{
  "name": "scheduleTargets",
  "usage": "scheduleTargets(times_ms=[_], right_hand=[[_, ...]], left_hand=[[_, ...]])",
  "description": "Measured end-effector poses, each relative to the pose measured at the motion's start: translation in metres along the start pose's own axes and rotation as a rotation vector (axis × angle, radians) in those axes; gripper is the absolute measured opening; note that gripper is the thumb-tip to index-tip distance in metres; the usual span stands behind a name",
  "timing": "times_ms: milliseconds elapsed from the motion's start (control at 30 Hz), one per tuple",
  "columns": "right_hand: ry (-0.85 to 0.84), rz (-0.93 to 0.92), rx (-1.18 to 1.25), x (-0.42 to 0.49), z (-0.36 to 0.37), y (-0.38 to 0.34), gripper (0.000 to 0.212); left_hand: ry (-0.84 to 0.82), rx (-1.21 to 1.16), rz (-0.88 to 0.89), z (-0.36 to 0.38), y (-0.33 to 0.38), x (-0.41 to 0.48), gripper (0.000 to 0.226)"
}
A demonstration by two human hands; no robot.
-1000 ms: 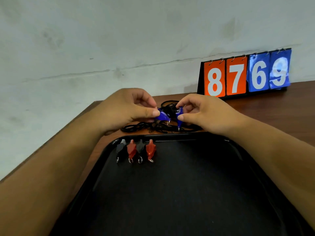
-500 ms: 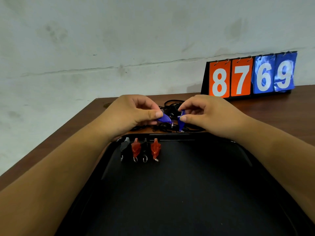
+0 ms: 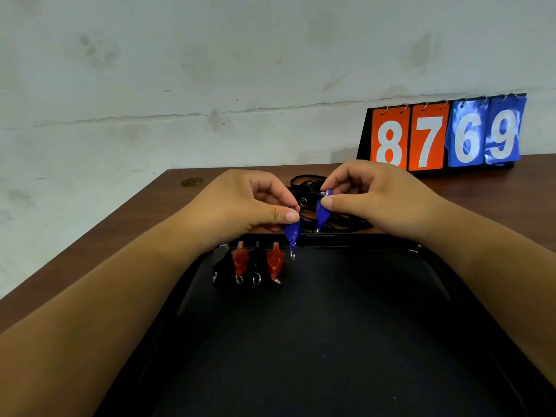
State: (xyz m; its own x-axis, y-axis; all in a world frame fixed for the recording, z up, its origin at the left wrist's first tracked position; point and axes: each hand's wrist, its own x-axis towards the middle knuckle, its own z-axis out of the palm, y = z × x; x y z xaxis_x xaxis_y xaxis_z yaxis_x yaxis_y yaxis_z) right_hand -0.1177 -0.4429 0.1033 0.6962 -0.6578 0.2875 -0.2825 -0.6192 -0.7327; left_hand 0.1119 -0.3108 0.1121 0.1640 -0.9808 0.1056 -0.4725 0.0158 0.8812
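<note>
My left hand (image 3: pixel 240 203) pinches a blue clip (image 3: pixel 292 231) between thumb and fingers; it points down, its metal ring over the far rim of the black tray (image 3: pixel 346 341). My right hand (image 3: pixel 373 194) pinches a second blue clip (image 3: pixel 322 210) just to the right, held above the tangle of black cords (image 3: pixel 337 224). On the tray's far rim, left of the blue clip, sits a row of clips: black (image 3: pixel 219 261), red (image 3: pixel 240 260), black (image 3: pixel 256 263), red (image 3: pixel 275 261).
The brown wooden table (image 3: pixel 481 200) ends at a left edge close to the tray. A flip scoreboard (image 3: pixel 445 136) reading 8769 stands at the back right against the pale wall.
The left hand has turned its blue clip downward and lowered it to the tray's far rim beside the red clip. The right hand holds its clip about where it was.
</note>
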Motion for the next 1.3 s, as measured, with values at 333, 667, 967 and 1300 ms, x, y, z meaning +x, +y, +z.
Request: scheduleTargets(times_ms=[333, 667, 967, 1300], right_hand=[[-0.255, 0.014, -0.115, -0.003, 0.002, -0.003, 0.006], [-0.374, 0.024, -0.246, -0.002, 0.009, -0.003, 0.007], [-0.409, 0.020, -0.299, -0.001, 0.015, -0.003, 0.012], [-0.367, 0.031, -0.267, -0.002, 0.014, -0.003, 0.011]], left_hand=[[-0.091, 0.219, 0.040, 0.006, -0.006, 0.002, 0.024], [-0.134, 0.380, -0.004, 0.007, -0.007, 0.003, 0.018], [-0.146, 0.416, -0.011, 0.008, -0.010, 0.004, 0.015], [-0.098, 0.452, 0.019, 0.004, -0.012, 0.006, 0.012]])
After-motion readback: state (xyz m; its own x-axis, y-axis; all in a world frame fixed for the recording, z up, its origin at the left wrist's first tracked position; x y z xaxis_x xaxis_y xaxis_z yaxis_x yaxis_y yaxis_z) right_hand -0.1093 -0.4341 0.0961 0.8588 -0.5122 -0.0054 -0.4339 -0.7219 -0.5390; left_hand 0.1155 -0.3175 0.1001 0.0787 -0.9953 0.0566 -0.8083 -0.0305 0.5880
